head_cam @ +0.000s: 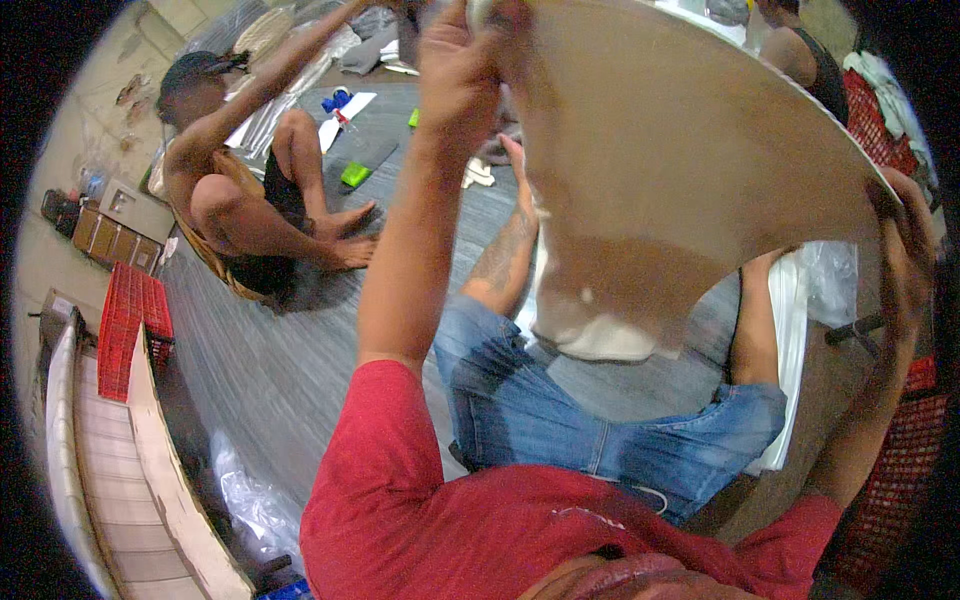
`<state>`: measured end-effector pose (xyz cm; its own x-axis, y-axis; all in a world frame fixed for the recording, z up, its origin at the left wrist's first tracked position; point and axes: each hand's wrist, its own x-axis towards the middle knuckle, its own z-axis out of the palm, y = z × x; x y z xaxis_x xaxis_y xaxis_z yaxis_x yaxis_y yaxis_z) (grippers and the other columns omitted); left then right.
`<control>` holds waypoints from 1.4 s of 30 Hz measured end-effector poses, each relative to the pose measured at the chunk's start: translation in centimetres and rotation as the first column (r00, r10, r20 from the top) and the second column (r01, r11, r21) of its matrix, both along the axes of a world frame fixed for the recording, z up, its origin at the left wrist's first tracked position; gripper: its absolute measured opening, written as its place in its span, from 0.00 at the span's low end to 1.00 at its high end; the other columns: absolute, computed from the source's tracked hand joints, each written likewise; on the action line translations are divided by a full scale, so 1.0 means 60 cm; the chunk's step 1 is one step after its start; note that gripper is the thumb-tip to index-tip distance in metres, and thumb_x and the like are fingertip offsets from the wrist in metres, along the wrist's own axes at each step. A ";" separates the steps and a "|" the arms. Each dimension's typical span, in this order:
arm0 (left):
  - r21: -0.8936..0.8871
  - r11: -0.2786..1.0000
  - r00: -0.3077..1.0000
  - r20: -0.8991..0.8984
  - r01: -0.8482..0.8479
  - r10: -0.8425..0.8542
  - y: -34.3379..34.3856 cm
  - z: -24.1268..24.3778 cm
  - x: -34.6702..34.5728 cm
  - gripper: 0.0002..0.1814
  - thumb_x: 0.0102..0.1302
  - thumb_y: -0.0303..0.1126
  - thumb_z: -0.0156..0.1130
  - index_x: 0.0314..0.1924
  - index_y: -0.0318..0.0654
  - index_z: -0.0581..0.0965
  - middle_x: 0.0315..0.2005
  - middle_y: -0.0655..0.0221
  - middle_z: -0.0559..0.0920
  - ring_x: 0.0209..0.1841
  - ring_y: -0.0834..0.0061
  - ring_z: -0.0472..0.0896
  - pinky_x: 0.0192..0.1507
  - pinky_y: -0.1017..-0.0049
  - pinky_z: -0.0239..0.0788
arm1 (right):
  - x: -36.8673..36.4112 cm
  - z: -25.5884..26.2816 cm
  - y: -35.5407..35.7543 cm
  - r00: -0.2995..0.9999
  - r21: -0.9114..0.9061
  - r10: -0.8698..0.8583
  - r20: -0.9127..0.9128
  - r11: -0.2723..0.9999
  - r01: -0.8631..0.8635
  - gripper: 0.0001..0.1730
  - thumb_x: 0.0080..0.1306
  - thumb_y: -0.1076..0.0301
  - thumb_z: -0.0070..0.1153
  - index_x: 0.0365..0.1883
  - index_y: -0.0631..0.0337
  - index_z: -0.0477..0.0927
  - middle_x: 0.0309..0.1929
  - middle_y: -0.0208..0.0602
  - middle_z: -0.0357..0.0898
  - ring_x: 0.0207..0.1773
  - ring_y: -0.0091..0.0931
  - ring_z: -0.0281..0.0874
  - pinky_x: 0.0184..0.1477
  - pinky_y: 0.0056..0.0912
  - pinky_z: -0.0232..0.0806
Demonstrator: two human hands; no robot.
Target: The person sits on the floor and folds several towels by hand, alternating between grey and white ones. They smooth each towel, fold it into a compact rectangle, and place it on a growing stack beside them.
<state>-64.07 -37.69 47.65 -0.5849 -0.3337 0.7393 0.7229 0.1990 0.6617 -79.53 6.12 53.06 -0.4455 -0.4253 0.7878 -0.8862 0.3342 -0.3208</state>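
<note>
My left hand (469, 71) is raised at the top of the view, its fingers closed on one upper corner of a brown cloth (697, 135). At the right side, my right hand (904, 225) grips the cloth's other edge. Spread between both hands, the cloth hangs in front of my bent legs and hides much of what lies behind it. It is blurred, so I cannot tell what kind of item it is. Beneath its lower edge, a white folded cloth (604, 341) lies on the grey floor mat (300, 360) between my legs.
A co-worker (255, 165) sits on the mat at left, arm stretched out. Another person (799, 56) is at upper right. Red plastic crates (135, 330) stand left, with another crate (900, 457) right. Clear plastic (259, 502) lies lower left; a green object (355, 175) rests on the mat.
</note>
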 end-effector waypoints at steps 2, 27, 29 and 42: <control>0.044 0.998 0.997 -0.069 0.047 -0.044 0.052 0.004 0.053 0.17 0.65 0.34 0.69 0.50 0.33 0.78 0.40 0.65 0.85 0.39 0.74 0.83 0.44 0.73 0.75 | -0.011 -0.006 0.128 0.985 0.227 -0.172 0.022 0.960 0.162 0.12 0.69 0.71 0.50 0.47 0.65 0.80 0.46 0.40 0.80 0.52 0.29 0.76 0.56 0.27 0.67; -0.405 0.914 -0.005 0.914 0.022 0.405 0.168 -0.676 0.092 0.47 0.42 0.53 0.78 0.57 0.29 0.74 0.52 0.45 0.80 0.56 0.50 0.79 0.59 0.61 0.70 | -0.038 -0.763 0.106 0.453 0.461 -0.316 0.834 0.850 -0.255 0.37 0.50 0.65 0.72 0.56 0.73 0.73 0.52 0.54 0.79 0.55 0.42 0.78 0.57 0.43 0.70; -0.399 0.917 -0.070 0.915 -0.001 0.398 0.184 -0.672 0.134 0.47 0.41 0.55 0.79 0.55 0.29 0.75 0.50 0.48 0.81 0.54 0.52 0.80 0.57 0.62 0.70 | 0.002 -0.708 0.072 0.458 0.525 -0.354 0.816 0.785 -0.329 0.35 0.48 0.65 0.74 0.51 0.74 0.73 0.48 0.53 0.81 0.50 0.43 0.80 0.52 0.43 0.72; -0.397 0.912 0.063 0.918 0.107 0.392 0.169 -0.606 0.121 0.27 0.48 0.44 0.75 0.42 0.30 0.84 0.38 0.51 0.86 0.39 0.54 0.86 0.44 0.62 0.76 | -0.030 -0.700 0.096 0.160 0.222 -0.174 0.972 0.905 -0.364 0.26 0.56 0.76 0.64 0.54 0.71 0.74 0.46 0.43 0.83 0.45 0.35 0.82 0.49 0.37 0.73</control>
